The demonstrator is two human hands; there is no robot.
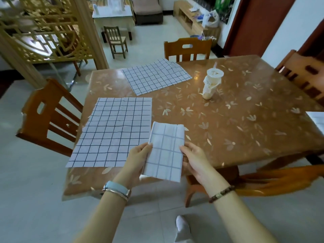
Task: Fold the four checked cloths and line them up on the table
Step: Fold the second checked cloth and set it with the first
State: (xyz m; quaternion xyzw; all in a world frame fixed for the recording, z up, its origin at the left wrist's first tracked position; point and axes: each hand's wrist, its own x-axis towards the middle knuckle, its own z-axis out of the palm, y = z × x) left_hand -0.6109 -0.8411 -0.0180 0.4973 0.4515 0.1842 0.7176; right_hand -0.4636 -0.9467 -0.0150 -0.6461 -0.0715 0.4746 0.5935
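A narrow folded checked cloth (165,151), white with pale blue lines, hangs over the table's near edge. My left hand (138,158) pinches its left side and my right hand (194,158) grips its right side. To its left lies a large checked cloth (114,132) with dark lines, spread flat at the table's near left. Another checked cloth (155,76) lies flat at the far left of the table, one corner slightly lifted. A white edge (316,119) shows at the right border; what it is I cannot tell.
The brown leaf-patterned table (236,120) carries a crumpled paper cup with a straw (211,83) near its middle. Wooden chairs stand at the left (47,116), far side (188,49), right (305,74) and near right (273,179). Tiled floor lies below.
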